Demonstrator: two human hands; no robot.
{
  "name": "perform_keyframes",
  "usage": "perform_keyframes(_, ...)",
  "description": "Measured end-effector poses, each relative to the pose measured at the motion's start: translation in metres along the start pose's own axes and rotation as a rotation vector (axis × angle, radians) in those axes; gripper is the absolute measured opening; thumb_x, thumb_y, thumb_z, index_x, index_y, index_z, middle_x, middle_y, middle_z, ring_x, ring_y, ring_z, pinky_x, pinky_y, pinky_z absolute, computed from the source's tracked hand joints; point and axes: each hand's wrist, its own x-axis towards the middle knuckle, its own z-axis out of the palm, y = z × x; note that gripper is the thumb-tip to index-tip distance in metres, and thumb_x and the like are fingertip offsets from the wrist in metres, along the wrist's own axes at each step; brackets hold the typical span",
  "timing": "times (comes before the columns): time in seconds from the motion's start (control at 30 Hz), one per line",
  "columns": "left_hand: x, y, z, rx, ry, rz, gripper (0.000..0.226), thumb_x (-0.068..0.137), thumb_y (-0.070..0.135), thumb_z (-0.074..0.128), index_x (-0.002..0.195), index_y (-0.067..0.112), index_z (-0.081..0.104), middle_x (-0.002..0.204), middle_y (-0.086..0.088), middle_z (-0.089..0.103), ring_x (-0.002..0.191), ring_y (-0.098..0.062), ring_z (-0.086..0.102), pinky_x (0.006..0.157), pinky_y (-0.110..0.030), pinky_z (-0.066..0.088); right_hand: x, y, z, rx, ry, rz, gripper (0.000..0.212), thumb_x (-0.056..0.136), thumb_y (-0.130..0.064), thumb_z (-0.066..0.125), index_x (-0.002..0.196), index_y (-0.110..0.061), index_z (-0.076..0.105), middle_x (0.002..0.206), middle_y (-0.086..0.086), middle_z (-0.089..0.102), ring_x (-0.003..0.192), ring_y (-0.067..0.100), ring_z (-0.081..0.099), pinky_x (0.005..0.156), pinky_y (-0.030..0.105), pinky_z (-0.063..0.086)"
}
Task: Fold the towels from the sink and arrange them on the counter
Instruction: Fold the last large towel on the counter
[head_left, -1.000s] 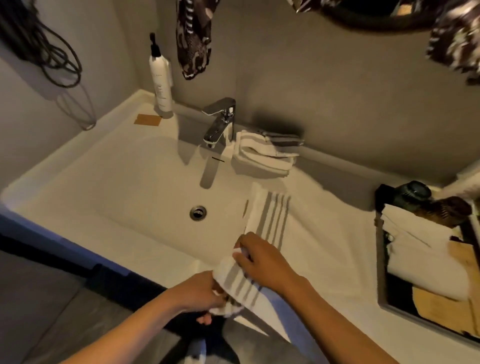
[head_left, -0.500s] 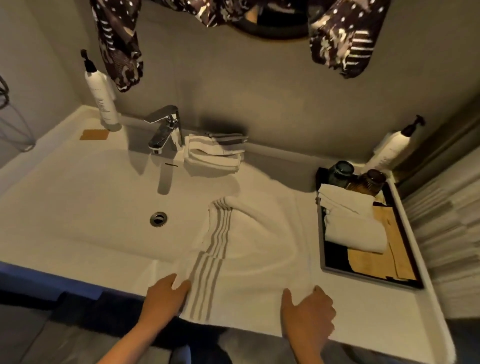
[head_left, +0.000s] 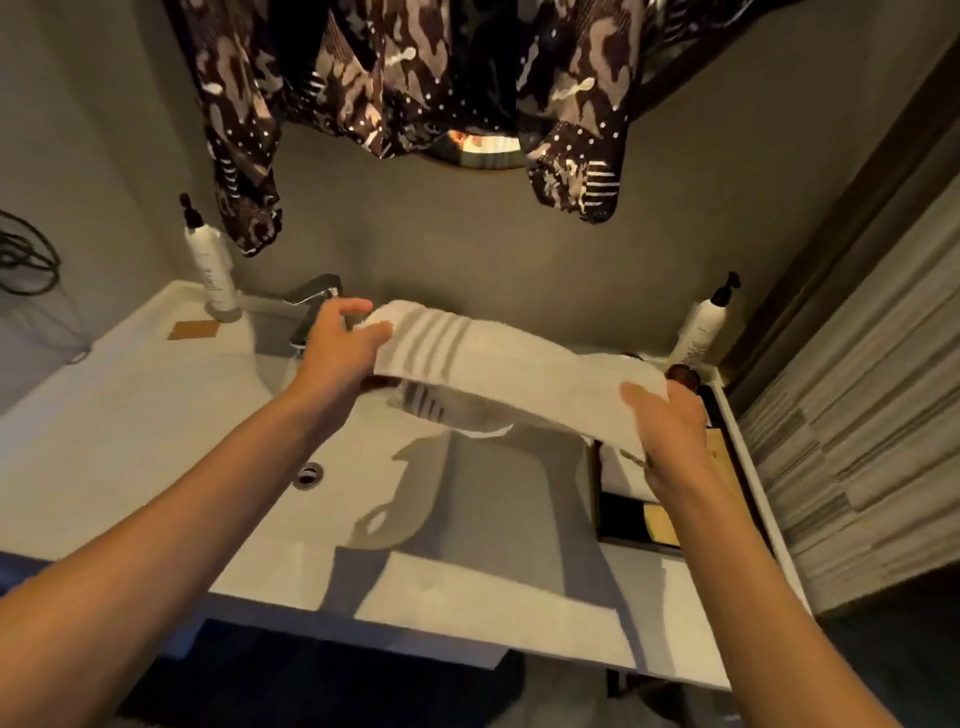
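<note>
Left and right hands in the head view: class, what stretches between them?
The striped towel spans the gap in the head view, lifted above the sink, left hand holding one end, right hand the other.

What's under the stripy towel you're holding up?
Under the stripy towel, held by the left hand and right hand, you see its shadow on the white counter. The towel hides the counter behind it, near the wall.

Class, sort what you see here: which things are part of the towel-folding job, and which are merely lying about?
Part of the job:
striped towel
left hand
right hand
counter
sink

Lying about:
pump bottle by the faucet
pump bottle at the right
faucet
tray
</note>
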Motion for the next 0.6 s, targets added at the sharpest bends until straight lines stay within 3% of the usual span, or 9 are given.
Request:
perform_keyframes(0.1, -0.046, -0.077, -0.04, 0.201, -0.108, -0.116, 0.023, 0.091, 0.01, 0.06, 0.108, 0.025, 0.061, 0.11, -0.008, 0.061, 0.083, -0.031, 0.065, 0.047, -0.03, 0.052, -0.046, 0.069, -0.022, -0.038, -0.036, 0.131, 0.026, 0.091, -0.011, 0.064, 0.114, -0.019, 0.056, 0.104, 0.001, 0.065, 0.092, 0.021, 0.063, 0.081, 0.036, 0.052)
perform_keyframes(0.2, -0.088, -0.168, -0.079, 0.541, -0.239, -0.24, 0.017, 0.094, 0.013, 0.058, 0.096, 0.029, 0.065, 0.103, -0.005, 0.067, 0.068, -0.034, 0.068, 0.048, -0.027, 0.052, -0.083, 0.165, -0.037, -0.263, -0.061, 0.422, 0.02, 0.086, -0.018, 0.069, 0.102, -0.011, 0.059, 0.105, 0.011, 0.066, 0.092, 0.027, 0.063, 0.088, 0.04, 0.052)
perform_keyframes(0.3, -0.109, -0.229, -0.104, 0.663, -0.416, -0.433, 0.024, 0.098, 0.015, 0.052, 0.085, 0.023, 0.071, 0.109, -0.001, 0.07, 0.092, -0.037, 0.068, 0.06, -0.017, 0.05, -0.106, 0.223, -0.044, -0.432, -0.121, 0.56, 0.048, 0.077, -0.029, 0.072, 0.118, -0.008, 0.056, 0.117, 0.015, 0.064, 0.1, 0.031, 0.061, 0.095, 0.041, 0.05)
perform_keyframes(0.37, -0.108, -0.239, -0.11, 0.69, -0.485, -0.509, 0.037, 0.098, 0.011, 0.046, 0.083, 0.029, 0.075, 0.11, -0.003, 0.07, 0.101, -0.034, 0.065, 0.075, -0.023, 0.049, -0.118, 0.233, -0.046, -0.452, -0.075, 0.489, 0.053, 0.087, -0.025, 0.068, 0.133, -0.021, 0.041, 0.127, 0.012, 0.056, 0.108, 0.032, 0.056, 0.093, 0.036, 0.045)
perform_keyframes(0.4, -0.108, -0.238, -0.113, 0.701, -0.526, -0.544, 0.042, 0.096, 0.008, 0.043, 0.084, 0.031, 0.076, 0.105, -0.005, 0.07, 0.097, -0.033, 0.064, 0.079, -0.028, 0.048, -0.125, 0.23, -0.049, -0.459, -0.082, 0.397, 0.052, 0.092, -0.024, 0.063, 0.136, -0.029, 0.037, 0.125, 0.008, 0.056, 0.106, 0.029, 0.057, 0.087, 0.034, 0.044)
perform_keyframes(0.47, -0.11, -0.23, -0.118, 0.644, -0.607, -0.592, 0.045, 0.082, 0.0, 0.045, 0.092, 0.031, 0.076, 0.101, -0.005, 0.067, 0.089, -0.032, 0.063, 0.08, -0.034, 0.052, -0.131, 0.229, -0.062, -0.474, -0.182, 0.232, 0.034, 0.098, -0.016, 0.054, 0.121, -0.04, 0.053, 0.11, 0.006, 0.066, 0.088, 0.021, 0.062, 0.073, 0.023, 0.045)
perform_keyframes(0.5, -0.113, -0.225, -0.12, 0.582, -0.64, -0.586, 0.046, 0.07, 0.002, 0.051, 0.097, 0.03, 0.075, 0.109, -0.001, 0.066, 0.093, -0.024, 0.064, 0.077, -0.032, 0.051, -0.13, 0.234, -0.071, -0.462, -0.24, 0.196, 0.039, 0.098, -0.006, 0.049, 0.108, -0.039, 0.066, 0.102, 0.01, 0.069, 0.082, 0.018, 0.062, 0.07, 0.017, 0.045)
perform_keyframes(0.57, -0.121, -0.217, -0.122, 0.535, -0.705, -0.474, 0.051, 0.06, 0.017, 0.068, 0.108, 0.032, 0.07, 0.12, 0.013, 0.065, 0.104, -0.006, 0.062, 0.081, -0.026, 0.051, -0.127, 0.242, -0.089, -0.482, -0.366, 0.142, 0.055, 0.091, 0.013, 0.046, 0.094, -0.033, 0.076, 0.102, 0.012, 0.07, 0.085, 0.015, 0.063, 0.072, 0.009, 0.045)
perform_keyframes(0.6, -0.124, -0.217, -0.124, 0.569, -0.716, -0.4, 0.05, 0.063, 0.025, 0.077, 0.111, 0.036, 0.067, 0.119, 0.017, 0.066, 0.106, 0.0, 0.062, 0.086, -0.025, 0.052, -0.126, 0.241, -0.095, -0.518, -0.431, 0.121, 0.054, 0.087, 0.016, 0.048, 0.097, -0.029, 0.077, 0.109, 0.01, 0.069, 0.095, 0.015, 0.063, 0.079, 0.006, 0.044)
